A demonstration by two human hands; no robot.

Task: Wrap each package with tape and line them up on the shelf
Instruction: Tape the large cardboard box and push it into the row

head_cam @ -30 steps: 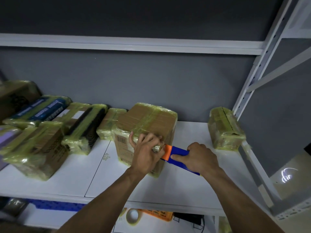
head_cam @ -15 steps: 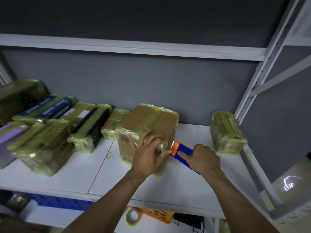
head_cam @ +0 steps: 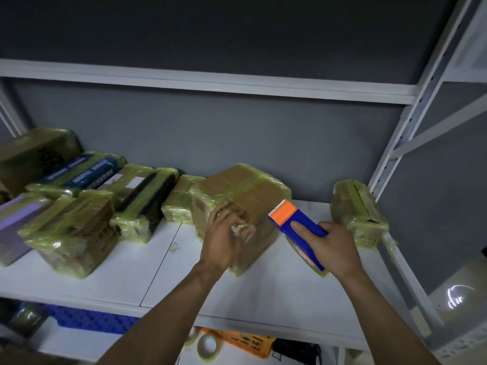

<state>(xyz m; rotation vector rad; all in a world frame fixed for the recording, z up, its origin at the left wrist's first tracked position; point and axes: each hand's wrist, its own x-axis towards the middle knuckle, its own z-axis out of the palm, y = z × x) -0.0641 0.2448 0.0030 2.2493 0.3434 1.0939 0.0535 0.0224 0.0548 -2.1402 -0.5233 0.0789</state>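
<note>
A brown cardboard package (head_cam: 245,191) wrapped in yellowish clear tape stands on the white shelf (head_cam: 276,293) at the centre. My left hand (head_cam: 224,238) is against its near face, fingers curled and pinching a crumpled bit of tape. My right hand (head_cam: 329,246) grips a blue tape dispenser (head_cam: 300,225) with an orange cutter head, lifted just right of the package and apart from it. A roll of tape hangs under the dispenser.
Several taped packages (head_cam: 79,206) lie in rows on the shelf's left half. One small taped package (head_cam: 355,212) stands at the right by the white upright post (head_cam: 395,148). Below the shelf are tape rolls (head_cam: 208,346), an orange basket (head_cam: 245,341) and a blue crate (head_cam: 87,320).
My right hand has pulled the dispenser away from the package's right side, up and to the right. My left hand's fingers have curled around a bit of tape on the near face.
</note>
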